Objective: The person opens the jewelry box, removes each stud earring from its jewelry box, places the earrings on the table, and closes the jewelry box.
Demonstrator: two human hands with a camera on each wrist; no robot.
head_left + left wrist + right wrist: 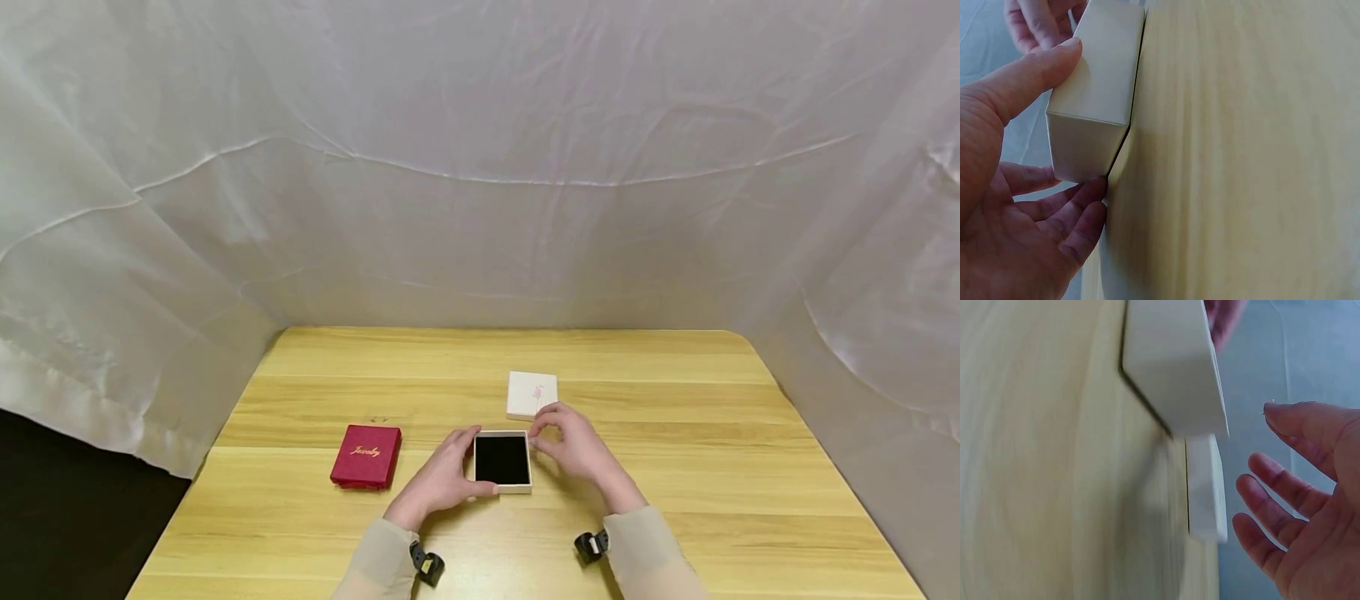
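A small white box base (502, 489) with a black pad (502, 460) inside lies on the table in front of me. My left hand (442, 477) holds it from the left, thumb along the near wall and fingers around the far corner. Just off its right edge is my right hand (573, 446), thumb and forefinger together. In the right wrist view, a tiny shiny piece (1264, 412) pokes out at the thumb tip (1275, 411); its kind is too small to tell. The other fingers are loosely bent. Behind the box lies a white lid (531, 393) with a pink print.
Left of my left hand sits a red box (367, 457) with "Jewelry" in gold letters. The wooden table (712, 467) is enclosed by pale hanging cloth (480, 242) at the back and sides. A dark area (67, 508) shows past the table's left edge.
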